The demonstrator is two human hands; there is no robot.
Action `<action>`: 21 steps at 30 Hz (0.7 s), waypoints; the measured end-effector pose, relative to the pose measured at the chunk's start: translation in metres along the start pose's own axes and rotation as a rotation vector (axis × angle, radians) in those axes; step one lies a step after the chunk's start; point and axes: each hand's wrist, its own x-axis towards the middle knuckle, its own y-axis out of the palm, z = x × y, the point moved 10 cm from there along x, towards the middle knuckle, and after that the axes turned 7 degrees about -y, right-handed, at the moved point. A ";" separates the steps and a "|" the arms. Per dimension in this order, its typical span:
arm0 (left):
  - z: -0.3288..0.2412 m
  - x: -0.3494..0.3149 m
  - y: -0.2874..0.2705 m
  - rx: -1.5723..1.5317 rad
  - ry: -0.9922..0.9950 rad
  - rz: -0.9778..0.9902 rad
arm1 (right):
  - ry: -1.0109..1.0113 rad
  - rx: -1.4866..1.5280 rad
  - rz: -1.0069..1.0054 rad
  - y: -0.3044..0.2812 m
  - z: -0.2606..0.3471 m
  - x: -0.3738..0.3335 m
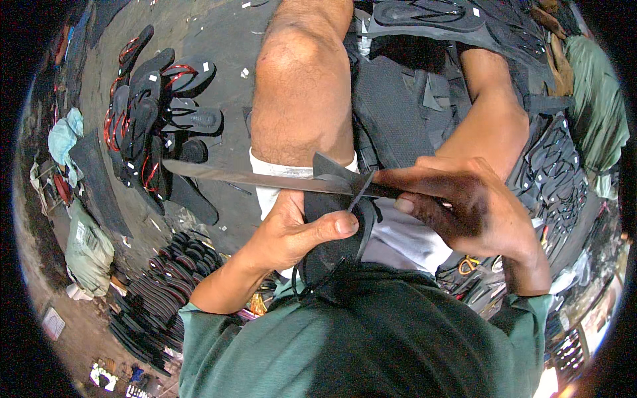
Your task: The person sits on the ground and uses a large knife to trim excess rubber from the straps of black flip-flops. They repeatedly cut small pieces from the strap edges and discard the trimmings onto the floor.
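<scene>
My left hand [292,231] grips a black flip-flop [325,249] over my lap, its thumb stretched along the sole's upper side. In my right hand [468,202] is a long-bladed knife [245,178], its blade pointing left across the far end of the flip-flop. There, a thin sliver of black rubber [361,191] stands up beside the blade, near the fingers of my right hand. The blade overlaps the sole's edge; how deep it sits in the rubber I cannot tell. The knife's handle is mostly hidden by my right fingers.
Several flip-flops with black and red straps [142,109] lie piled on the left floor. Stacked black soles [162,292] stand nearer. Ahead, another flip-flop [430,14] rests on a dark bench. A heap of black straps [554,166] and orange-handled scissors [468,265] lie right.
</scene>
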 end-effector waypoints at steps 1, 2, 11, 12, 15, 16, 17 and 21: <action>0.001 0.001 0.002 0.018 0.005 -0.009 | -0.036 -0.012 -0.014 -0.002 -0.001 0.001; 0.001 0.001 0.004 0.019 -0.004 -0.012 | -0.057 -0.012 0.050 -0.001 0.000 0.004; -0.015 -0.003 0.023 0.159 -0.034 -0.029 | -0.113 -0.110 0.159 0.008 0.005 0.013; -0.032 -0.009 0.025 0.216 0.023 -0.028 | -0.167 -0.095 0.049 -0.003 0.015 0.011; -0.101 -0.031 0.012 0.462 0.291 -0.223 | -0.235 -0.082 -0.280 -0.033 0.035 -0.018; -0.113 -0.040 0.009 0.469 0.378 -0.276 | -0.213 -0.107 -0.389 -0.040 0.034 -0.030; -0.102 -0.050 0.014 0.300 0.419 -0.222 | -0.190 -0.130 -0.500 -0.046 0.032 -0.042; 0.033 -0.027 0.047 -0.437 0.140 0.088 | -0.265 -0.178 -0.801 -0.014 0.029 -0.061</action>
